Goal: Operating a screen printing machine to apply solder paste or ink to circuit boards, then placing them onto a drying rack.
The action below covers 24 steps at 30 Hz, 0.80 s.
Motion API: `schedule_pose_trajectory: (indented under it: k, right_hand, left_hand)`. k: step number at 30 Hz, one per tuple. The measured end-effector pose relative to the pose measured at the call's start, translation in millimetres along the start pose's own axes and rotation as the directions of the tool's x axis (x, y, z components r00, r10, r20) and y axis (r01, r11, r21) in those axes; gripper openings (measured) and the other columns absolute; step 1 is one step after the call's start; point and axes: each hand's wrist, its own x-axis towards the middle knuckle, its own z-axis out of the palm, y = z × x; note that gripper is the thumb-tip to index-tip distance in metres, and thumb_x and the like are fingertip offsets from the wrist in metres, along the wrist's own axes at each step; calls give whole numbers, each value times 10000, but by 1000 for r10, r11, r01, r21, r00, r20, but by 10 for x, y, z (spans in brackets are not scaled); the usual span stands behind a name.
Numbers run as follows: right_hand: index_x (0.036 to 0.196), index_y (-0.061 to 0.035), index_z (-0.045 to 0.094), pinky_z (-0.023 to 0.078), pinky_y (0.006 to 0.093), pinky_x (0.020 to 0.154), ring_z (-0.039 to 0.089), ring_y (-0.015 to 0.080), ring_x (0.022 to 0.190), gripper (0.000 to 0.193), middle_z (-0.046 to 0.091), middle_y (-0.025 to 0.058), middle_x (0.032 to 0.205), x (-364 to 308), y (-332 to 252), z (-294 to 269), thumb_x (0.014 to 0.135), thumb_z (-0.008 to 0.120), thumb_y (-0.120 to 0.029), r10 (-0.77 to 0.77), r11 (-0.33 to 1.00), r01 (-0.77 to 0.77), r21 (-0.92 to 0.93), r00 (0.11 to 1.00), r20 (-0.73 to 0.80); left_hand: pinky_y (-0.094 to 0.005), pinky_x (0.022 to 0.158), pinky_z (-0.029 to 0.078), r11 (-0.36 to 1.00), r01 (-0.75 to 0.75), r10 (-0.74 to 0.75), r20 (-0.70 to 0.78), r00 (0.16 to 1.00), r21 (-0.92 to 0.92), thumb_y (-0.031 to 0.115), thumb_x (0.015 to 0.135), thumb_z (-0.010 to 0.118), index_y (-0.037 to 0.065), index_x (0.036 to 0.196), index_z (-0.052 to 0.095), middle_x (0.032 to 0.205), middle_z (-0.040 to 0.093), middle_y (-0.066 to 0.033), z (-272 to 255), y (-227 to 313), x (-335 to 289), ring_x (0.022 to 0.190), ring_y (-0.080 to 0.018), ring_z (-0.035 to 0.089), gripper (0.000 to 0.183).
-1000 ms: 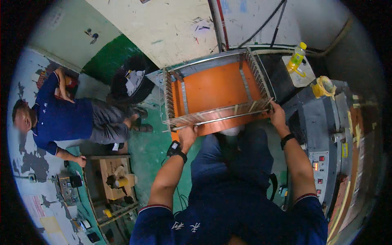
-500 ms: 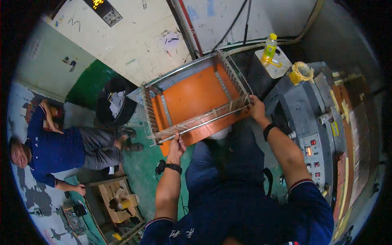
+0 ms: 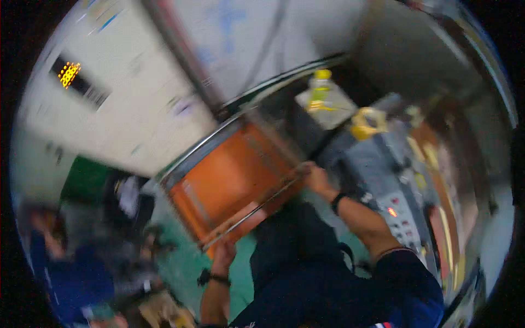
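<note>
A slotted metal rack (image 3: 249, 216) is gripped between my hands in front of my body, tilted in the picture. Inside it shows a flat copper-orange sheet (image 3: 232, 169), part of which also hangs past the near rail. My left hand (image 3: 223, 255) is closed round the near left corner. At the near right corner, my right hand (image 3: 318, 180) is closed on the rail's end. Motion smears the fingers and the rack's slots, and I cannot tell how many sheets it carries.
Beyond the rack stands a pale cabinet (image 3: 126, 115) with a lit display (image 3: 69, 75). A yellow-capped bottle (image 3: 321, 90) and a tape roll (image 3: 369, 123) are at the right, near a grey machine's control panel (image 3: 402, 221). A blurred co-worker (image 3: 76, 276) is at the lower left.
The whole view has swung and blurred. The rack and both hands sit farther left and lower in the picture, still joined. The co-worker has slid toward the lower left edge.
</note>
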Motion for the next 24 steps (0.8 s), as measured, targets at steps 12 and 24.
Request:
schedule_pose_trajectory:
  k: [12, 24]
  right_hand:
    - [1141, -38, 544, 500, 361, 806, 623, 264, 949, 323, 637, 130, 1043, -1494, -952, -1876, 841, 603, -144, 148, 933, -99, 346, 982, -119]
    - [995, -48, 624, 511, 357, 763, 635, 275, 885, 223, 642, 138, 965, -4437, -852, -4220, 773, 632, -76, -194, 952, -99, -290, 537, -821]
  left_hand:
    - [-198, 423, 336, 888, -210, -11, 476, 880, 410, 164, 877, 553, 81, 852, 547, 666, 533, -5, 2415, 1784, -1049, 525, -101, 485, 86]
    - [-245, 523, 409, 310, -931, 331, 897, 295, 192, 334, 883, 569, 72, 869, 520, 691, 524, -27, 5562, 1389, -1958, 551, -135, 514, 266]
